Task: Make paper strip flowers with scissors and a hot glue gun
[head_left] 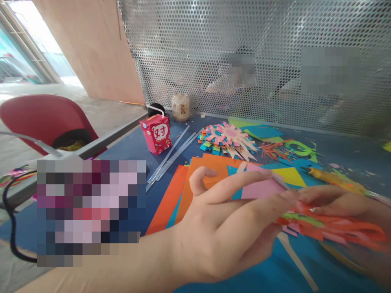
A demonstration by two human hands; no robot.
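My left hand [226, 228] reaches in from the lower left, its thumb and fingers closed together at the near end of a fringed paper piece [332, 230]. This piece has curled orange, pink and green strips. My right hand [336, 201] pinches the same piece from the right side, and its lower part is blurred. A thin greyish edge shows between the fingertips; I cannot tell what it is. Under the hands lie orange sheets [174, 195], a pink sheet [256, 179] and a blue sheet [244, 272]. A pale paper strip [299, 260] rests on the blue sheet.
Layered paper flowers [227, 136] lie behind the sheets, with clear sticks [174, 156] to their left. Farther back stand a red drink carton [156, 134] and a jar [181, 107]. A yellow-orange tool [336, 181] lies at right. Perforated metal mesh [189, 49] borders the table.
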